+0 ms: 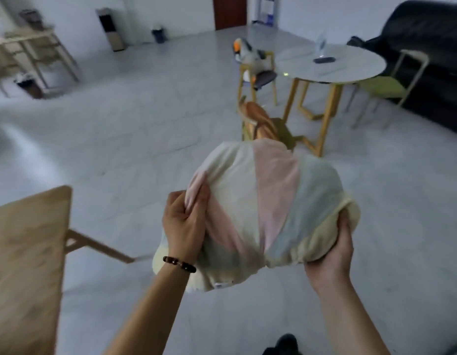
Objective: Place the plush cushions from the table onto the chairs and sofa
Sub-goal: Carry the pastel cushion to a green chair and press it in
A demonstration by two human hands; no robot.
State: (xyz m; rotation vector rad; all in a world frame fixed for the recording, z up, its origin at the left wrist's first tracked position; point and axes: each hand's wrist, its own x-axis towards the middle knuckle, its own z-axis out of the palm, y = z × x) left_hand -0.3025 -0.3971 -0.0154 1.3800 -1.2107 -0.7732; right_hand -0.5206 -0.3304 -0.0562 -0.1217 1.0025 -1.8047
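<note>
A round pastel plush cushion (268, 201) with cream, pink, pale blue and yellow wedges hangs in the air in front of me, held in both hands. My left hand (185, 221) pinches a fold of its pink edge. My right hand (336, 249) cups and grips its yellow rim from below. Ahead, a brown bread-shaped plush (258, 119) lies on a wooden chair (282, 129), and a grey, white and orange plush (250, 53) sits on a second chair (258, 78). A third chair with a green seat (381, 85) and the black sofa (427, 47) stand at the right.
A wooden table (25, 252) fills the lower left. A round white table (332, 62) on yellow legs carries a dark device and a clear object. Wooden furniture (35, 52) and a narrow standing appliance (110, 29) line the far wall. Grey tiled floor lies between.
</note>
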